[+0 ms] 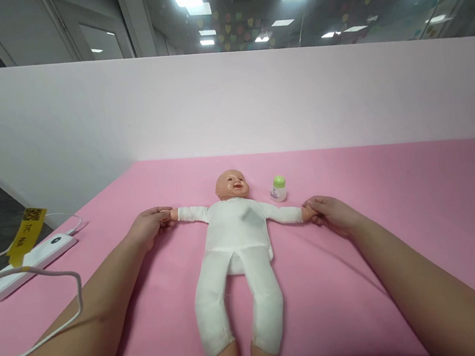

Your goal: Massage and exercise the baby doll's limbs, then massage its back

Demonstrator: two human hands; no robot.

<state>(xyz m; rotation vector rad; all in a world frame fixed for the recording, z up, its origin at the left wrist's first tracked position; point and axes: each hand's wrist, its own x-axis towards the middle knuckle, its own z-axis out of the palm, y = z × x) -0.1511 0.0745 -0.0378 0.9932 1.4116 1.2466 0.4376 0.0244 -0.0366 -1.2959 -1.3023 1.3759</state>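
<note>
A baby doll (237,242) in a white one-piece suit lies on its back on the pink cloth (401,226), head away from me, arms stretched out to both sides, bare feet at the near edge. My left hand (150,225) is closed around the doll's hand on the left side. My right hand (330,213) pinches the doll's other hand on the right. A small white bottle with a green cap (278,188) stands upright just right of the doll's head, apart from both hands.
A white power strip (25,265) with white cables and a yellow tag (28,233) lies at the left edge of the cloth. A pale pink partition wall (228,103) rises behind the table. The floor drops off to the far left.
</note>
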